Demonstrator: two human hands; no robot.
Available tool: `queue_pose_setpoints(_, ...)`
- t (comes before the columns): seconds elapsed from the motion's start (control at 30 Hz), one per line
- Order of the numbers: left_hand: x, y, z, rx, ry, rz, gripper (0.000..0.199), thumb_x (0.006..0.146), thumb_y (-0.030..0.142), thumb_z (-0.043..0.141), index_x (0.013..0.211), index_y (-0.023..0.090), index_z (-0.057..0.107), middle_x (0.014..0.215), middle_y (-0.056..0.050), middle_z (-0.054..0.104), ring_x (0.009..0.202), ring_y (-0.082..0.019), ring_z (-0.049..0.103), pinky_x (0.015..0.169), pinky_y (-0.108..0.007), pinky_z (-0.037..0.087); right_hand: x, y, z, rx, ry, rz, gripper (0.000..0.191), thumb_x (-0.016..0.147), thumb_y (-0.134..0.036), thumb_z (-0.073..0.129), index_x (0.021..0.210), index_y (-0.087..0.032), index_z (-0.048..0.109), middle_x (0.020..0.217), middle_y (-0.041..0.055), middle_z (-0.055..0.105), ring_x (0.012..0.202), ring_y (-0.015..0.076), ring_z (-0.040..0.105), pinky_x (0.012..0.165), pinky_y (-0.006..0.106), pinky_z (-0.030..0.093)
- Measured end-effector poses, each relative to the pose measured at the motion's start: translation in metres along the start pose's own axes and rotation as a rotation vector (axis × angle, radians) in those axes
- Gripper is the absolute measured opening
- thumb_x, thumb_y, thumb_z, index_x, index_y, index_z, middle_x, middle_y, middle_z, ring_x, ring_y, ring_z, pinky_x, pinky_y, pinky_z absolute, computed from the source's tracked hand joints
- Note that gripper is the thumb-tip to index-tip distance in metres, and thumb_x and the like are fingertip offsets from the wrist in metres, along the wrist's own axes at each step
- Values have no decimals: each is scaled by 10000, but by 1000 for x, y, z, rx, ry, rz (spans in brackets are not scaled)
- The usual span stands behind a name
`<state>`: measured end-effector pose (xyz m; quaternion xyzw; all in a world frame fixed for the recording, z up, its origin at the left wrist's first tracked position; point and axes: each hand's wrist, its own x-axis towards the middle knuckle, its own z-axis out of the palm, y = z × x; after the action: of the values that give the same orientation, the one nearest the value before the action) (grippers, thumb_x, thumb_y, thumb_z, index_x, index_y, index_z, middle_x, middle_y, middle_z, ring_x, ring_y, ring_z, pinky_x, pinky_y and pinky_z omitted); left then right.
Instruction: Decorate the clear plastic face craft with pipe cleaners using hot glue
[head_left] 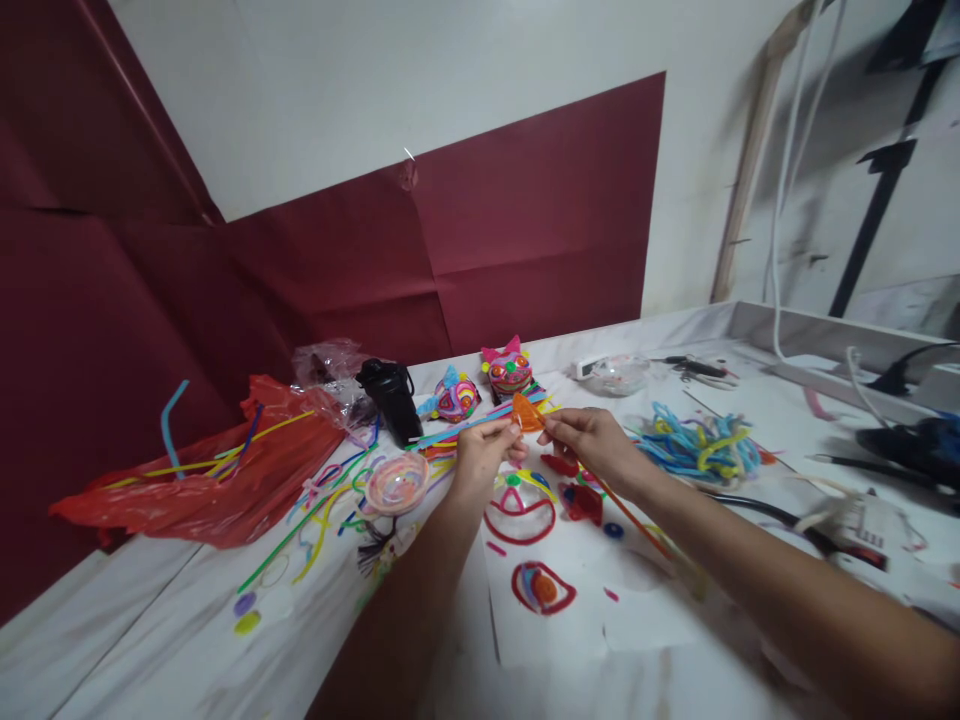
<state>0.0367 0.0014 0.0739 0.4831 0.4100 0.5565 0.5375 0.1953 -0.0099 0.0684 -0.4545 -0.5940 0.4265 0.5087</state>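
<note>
While dark red sheeting covers much of the wall at the back, a white marbled surface stretches out below it, crowded with craft pieces. To the left of the white sheet, which lies near the middle, a crumpled red plastic bag is spread out with coloured strips on it.

Beyond the sheet's drawn-on area, the left hand and the right hand come together, both grips narrow, thumb and fingers pinched on opposite sides of a small orange piece. The piece is raised slightly at the far side of the sheet.

To the right of the sheet and farther back sits a loose blue and yellow bundle. Back and to the left of it stands a black bottle, slightly tilted, and nearer the sheet's left side is a round pinkish dish. Behind the sheet are a pink-eared figure and a striped blue-and-pink figure. On the sheet lie a red smile-shaped outline, a red-edged eye shape and, smallest, a dark blue disc.
</note>
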Motion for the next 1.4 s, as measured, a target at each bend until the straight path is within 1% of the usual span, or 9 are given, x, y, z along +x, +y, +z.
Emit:
queue_pose_setpoints(0.1,0,0,0,0,9,6,258,582,284,819,721,94,716,545,-22,658,491,-111,602,554,-249,522,-3,-3,1,-37,-17,-35,294,730,-432,567,695,-153,651,461,-28,477,423,98,407,426,253,311)
queue_pose_setpoints(0.2,0,0,1,-1,14,7,245,589,279,813,721,97,715,546,-20,657,480,-105,597,534,-234,506,-4,-3,2,-41,-7,-71,281,725,-418,568,707,-153,661,484,-25,495,430,93,405,429,251,314)
queue_pose_setpoints(0.37,0,0,2,13,29,16,228,604,276,805,714,99,711,547,-18,655,484,-106,602,541,-237,509,-2,7,3,-49,-3,-79,312,727,-450,593,728,-149,674,531,3,558,436,90,414,417,243,310)
queue_pose_setpoints(0.53,-1,0,5,10,51,14,212,603,246,802,710,93,703,517,-20,648,470,-108,598,525,-231,505,1,16,3,-116,64,-104,367,744,-478,593,741,-129,705,511,16,568,428,96,428,413,238,316)
queue_pose_setpoints(0.7,-2,-1,6,9,58,30,188,610,232,784,714,95,708,534,-23,656,481,-105,600,530,-224,500,0,12,5,-141,81,-95,371,751,-469,587,723,-122,714,492,17,570,406,90,414,405,235,300)
queue_pose_setpoints(0.83,-2,-3,6,21,66,35,215,610,255,784,736,96,713,526,-16,647,480,-107,594,538,-236,503,0,11,6,-140,100,-84,397,744,-493,589,726,-117,718,487,14,566,405,89,409,402,232,295)
queue_pose_setpoints(1.0,-1,-4,7,13,84,35,238,608,267,784,760,98,716,524,-13,642,492,-121,603,560,-258,510,0,13,6,-145,73,-132,423,752,-525,581,727,-126,718,492,5,550,423,87,385,411,232,281)
queue_pose_setpoints(1.1,-2,-5,7,0,74,37,242,606,264,780,764,93,712,524,-13,640,490,-121,599,571,-264,508,2,14,6,-156,94,-126,438,755,-540,573,731,-127,717,509,19,572,427,97,404,417,240,287)
queue_pose_setpoints(1.4,-4,-5,8,-22,57,31,242,586,300,785,700,108,692,519,-11,632,483,-115,590,578,-265,498,3,16,7,-180,128,-163,434,811,-537,543,651,-156,677,467,-6,512,424,91,393,424,234,289)
